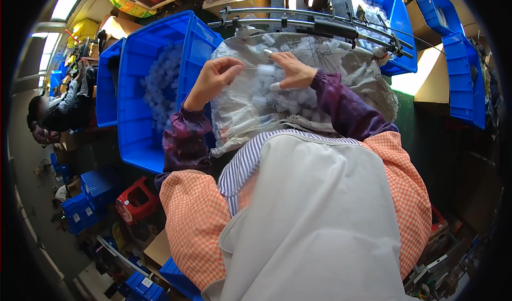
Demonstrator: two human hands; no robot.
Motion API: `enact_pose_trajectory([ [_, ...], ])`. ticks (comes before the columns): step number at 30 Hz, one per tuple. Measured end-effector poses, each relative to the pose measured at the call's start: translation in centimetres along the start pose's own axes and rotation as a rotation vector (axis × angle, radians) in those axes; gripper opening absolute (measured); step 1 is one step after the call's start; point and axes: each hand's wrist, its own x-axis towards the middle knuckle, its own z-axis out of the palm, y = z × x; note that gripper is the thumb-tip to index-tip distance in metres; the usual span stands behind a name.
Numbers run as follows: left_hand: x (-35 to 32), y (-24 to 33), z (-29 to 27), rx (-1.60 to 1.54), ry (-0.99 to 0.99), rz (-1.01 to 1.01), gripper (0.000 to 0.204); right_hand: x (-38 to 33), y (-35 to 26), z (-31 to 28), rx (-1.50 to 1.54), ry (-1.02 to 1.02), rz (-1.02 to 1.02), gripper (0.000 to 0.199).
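Note:
Over a pale sack [234,120] on the worktop, my left hand [216,81] is closed, thumb and forefinger pinched together. What they pinch is too small to make out. To its right, my right hand [293,71] has its fingers apart, with white covers on the thumb tip and a fingertip. A blurred small white cylindrical piece [265,70] shows between the two hands, not visibly gripped by the right one. Below the hands, a heap of similar white pieces [290,104] lies on the sack. Several thin metal wires [325,55] are scattered on its far side.
A large blue bin [140,146] holding many white pieces stands at my left. Behind the sack runs a machine with metal rods [261,22]. Another blue bin [402,26] is at the far right. A red stool [137,200] stands lower left; a person [58,111] is farther left.

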Motion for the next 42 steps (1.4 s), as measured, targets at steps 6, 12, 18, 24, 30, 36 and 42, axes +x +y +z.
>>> enact_pose_trajectory([
  [6, 0.2, -0.2, 1.2, -0.270, 0.054, 0.024, 0.016, -4.6, -1.6, -6.4, 0.141, 0.002, -0.011, 0.068],
  [12, 0.2, -1.0, 6.3, -0.714, 0.119, -0.161, 0.019, -7.6, -3.3, -5.1, 1.143, 0.288, 0.093, 0.052],
  [18, 1.0, -1.3, 11.8, -0.688, -0.047, -0.219, 0.023, -5.7, -4.3, -2.2, 1.653, 0.560, 0.044, 0.035],
  [24, 2.8, -2.6, 10.4, 0.864, 0.037, 0.599, 0.031, -5.3, 3.3, -9.1, 1.104, 0.569, 0.367, 0.022],
  [30, 4.5, -5.9, 10.0, 0.924, 0.069, 0.490, 0.025, -1.4, 12.3, -13.5, -0.196, 0.812, 0.507, 0.022],
  [36, 5.1, -6.8, 8.0, 0.963, 0.080, 0.426, 0.012, 1.4, 16.6, -14.8, -0.644, 0.646, 0.482, 0.018],
  [42, 5.1, -3.3, 7.8, 0.714, 0.322, 0.406, 0.009, 2.7, 17.7, -15.3, -0.719, 0.571, 0.526, 0.019],
])
